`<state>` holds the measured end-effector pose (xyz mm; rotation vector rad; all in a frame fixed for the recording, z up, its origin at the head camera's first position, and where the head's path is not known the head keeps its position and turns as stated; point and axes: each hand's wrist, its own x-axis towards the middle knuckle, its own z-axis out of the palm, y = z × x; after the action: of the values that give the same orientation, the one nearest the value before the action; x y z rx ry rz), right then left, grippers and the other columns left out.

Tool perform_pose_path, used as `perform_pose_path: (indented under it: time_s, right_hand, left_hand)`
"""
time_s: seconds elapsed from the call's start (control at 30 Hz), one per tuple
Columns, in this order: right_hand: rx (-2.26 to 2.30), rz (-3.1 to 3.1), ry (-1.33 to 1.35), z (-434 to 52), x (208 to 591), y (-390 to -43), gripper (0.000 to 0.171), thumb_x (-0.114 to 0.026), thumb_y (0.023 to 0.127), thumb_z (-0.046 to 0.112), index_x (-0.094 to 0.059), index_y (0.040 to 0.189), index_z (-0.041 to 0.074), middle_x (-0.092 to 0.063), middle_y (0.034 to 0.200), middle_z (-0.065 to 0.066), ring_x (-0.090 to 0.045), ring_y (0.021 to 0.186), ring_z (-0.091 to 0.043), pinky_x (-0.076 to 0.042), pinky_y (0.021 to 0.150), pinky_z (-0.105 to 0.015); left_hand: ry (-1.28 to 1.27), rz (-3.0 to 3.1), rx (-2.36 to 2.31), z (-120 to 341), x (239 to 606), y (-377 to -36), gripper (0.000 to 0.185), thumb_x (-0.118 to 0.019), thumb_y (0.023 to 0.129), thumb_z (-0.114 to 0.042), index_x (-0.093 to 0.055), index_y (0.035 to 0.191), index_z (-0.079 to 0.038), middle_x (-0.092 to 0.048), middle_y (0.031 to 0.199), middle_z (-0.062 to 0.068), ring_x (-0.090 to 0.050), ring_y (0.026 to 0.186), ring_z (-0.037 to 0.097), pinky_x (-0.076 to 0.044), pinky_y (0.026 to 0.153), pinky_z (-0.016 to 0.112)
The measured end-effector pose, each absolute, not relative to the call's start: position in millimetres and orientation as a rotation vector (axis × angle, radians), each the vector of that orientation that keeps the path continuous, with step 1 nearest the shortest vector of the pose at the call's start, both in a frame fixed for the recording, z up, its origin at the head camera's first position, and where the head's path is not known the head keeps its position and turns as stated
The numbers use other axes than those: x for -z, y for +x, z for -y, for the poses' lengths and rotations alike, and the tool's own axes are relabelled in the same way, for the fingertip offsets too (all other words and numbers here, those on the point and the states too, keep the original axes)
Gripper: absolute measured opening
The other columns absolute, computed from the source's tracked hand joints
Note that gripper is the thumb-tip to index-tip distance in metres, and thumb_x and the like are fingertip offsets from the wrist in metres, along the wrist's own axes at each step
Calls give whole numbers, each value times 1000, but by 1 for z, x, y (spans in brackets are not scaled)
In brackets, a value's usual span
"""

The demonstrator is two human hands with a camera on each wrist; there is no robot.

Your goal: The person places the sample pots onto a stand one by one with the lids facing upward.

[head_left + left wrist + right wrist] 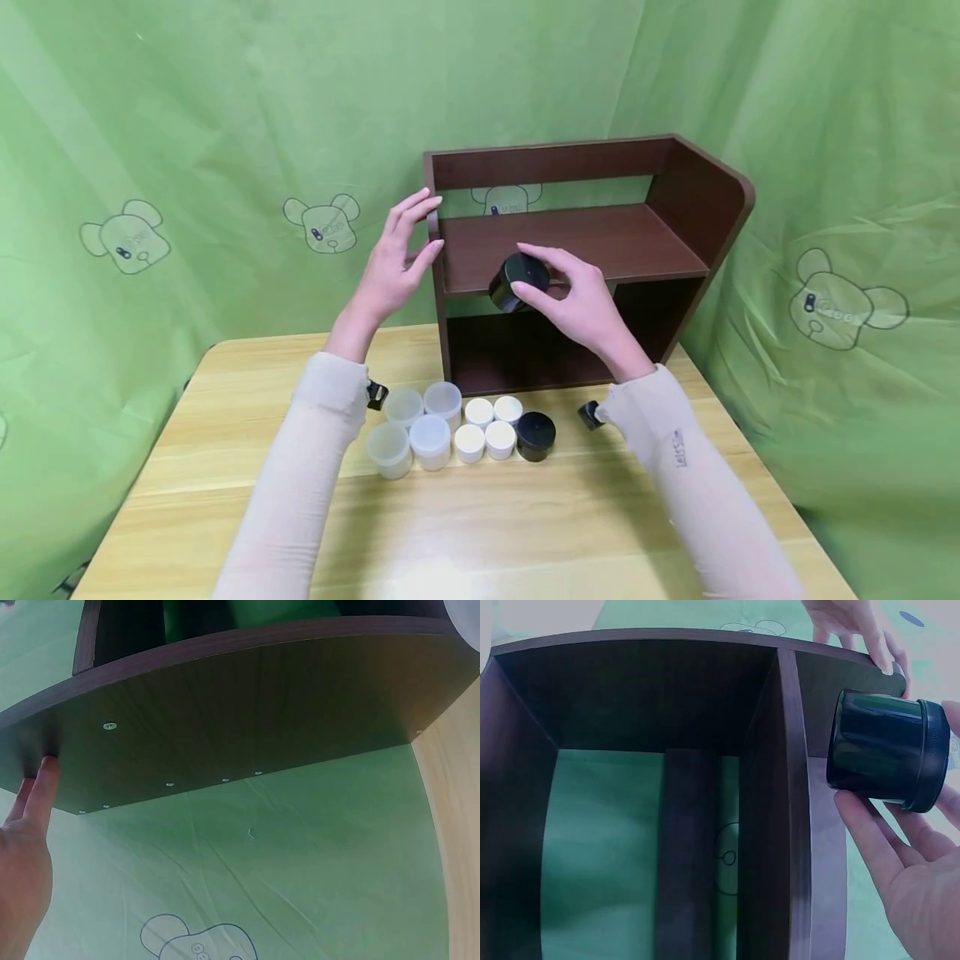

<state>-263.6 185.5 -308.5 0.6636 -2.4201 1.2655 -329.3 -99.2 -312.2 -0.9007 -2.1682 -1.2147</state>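
Note:
My right hand [588, 312] grips a black lidded jar [517, 283] between thumb and fingers, tilted, in front of the upper board of a dark brown shelf unit [570, 242]. In the right wrist view the black jar [881, 750] lies sideways across the picture, its ribbed lid toward the right edge. My left hand [393, 258] is at the front edge of the unit's left side panel, fingers mostly straight. The left wrist view shows its fingertips [46, 769] against the outer face of that panel [225, 712].
On the wooden table [465, 533], before the unit, stand several translucent tubs [431, 442], several small white-lidded jars [500, 439] and a second black jar [536, 436]. Green cloth [225, 100] hangs behind and at both sides. The unit's lower compartment [517, 358] faces the jars.

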Motion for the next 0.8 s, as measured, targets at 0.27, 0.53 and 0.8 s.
perform_pose_path:
  time_s: [0.27,0.53,0.8]
  right_hand:
    - [-1276,2468,641,-168,294,-286,55,-75,96,37,-59,148,25,-63,142,-6,-68,111,-25,-61,97,-44]
    - [-1246,2512,605,-149,279,-321,60,-73,96,44,-58,149,21,-64,142,-9,-65,117,-25,-57,97,-45]
    - [-1181,2562,567,-138,267,-348,62,-71,96,48,-57,149,18,-60,148,-8,-64,120,-27,-57,102,-43]
  left_hand:
    - [-905,2169,1187,100,314,-330,53,-57,107,-24,-40,157,-27,-26,168,-9,-36,150,12,-61,99,40]
    - [-905,2154,1166,102,312,-332,53,-58,107,-24,-41,157,-27,-27,168,-7,-38,150,13,-62,98,40]
    - [-910,2142,1201,100,316,-333,53,-58,106,-24,-41,157,-27,-28,168,-10,-40,149,13,-63,96,40]
